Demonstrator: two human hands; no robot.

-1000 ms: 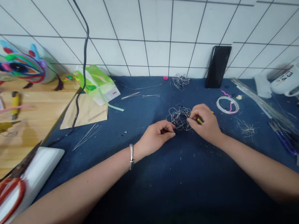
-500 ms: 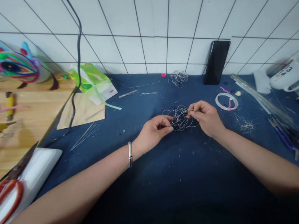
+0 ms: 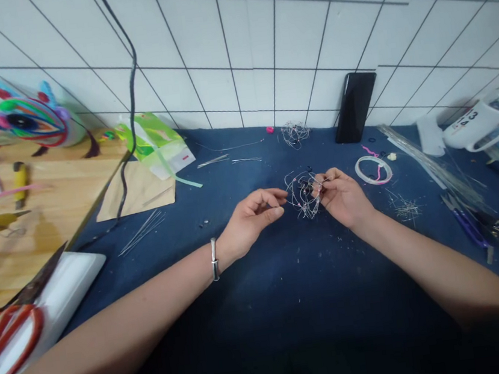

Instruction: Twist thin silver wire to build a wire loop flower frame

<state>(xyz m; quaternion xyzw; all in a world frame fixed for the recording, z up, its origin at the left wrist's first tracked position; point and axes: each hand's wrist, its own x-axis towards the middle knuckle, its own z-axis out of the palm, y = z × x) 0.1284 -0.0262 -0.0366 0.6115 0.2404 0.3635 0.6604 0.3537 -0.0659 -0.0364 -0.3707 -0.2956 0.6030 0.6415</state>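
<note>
A loose bundle of thin wire loops (image 3: 303,195), with small pink and dark specks on it, is between my hands over the dark blue cloth (image 3: 244,291). My right hand (image 3: 345,196) pinches the bundle at its right side between thumb and fingers. My left hand (image 3: 253,217), with a silver bangle on the wrist, is just left of the loops. Its thumb and fingertips are apart, and nothing shows between them. Behind the bundle, near the wall, lies a second wire tangle (image 3: 295,134) beside a small pink piece (image 3: 270,130).
A black phone (image 3: 355,107) leans on the tiled wall. To the right are a white ring coil (image 3: 373,170), wire scraps (image 3: 405,209), purple-handled pliers (image 3: 467,224) and a mug (image 3: 474,126). At left lie straight wires (image 3: 142,230), a green packet (image 3: 153,141) and red-handled scissors (image 3: 11,337).
My left hand has let go of the wire loops and its fingers have parted. The bundle has turned in my right hand. The whole view has shifted slightly.
</note>
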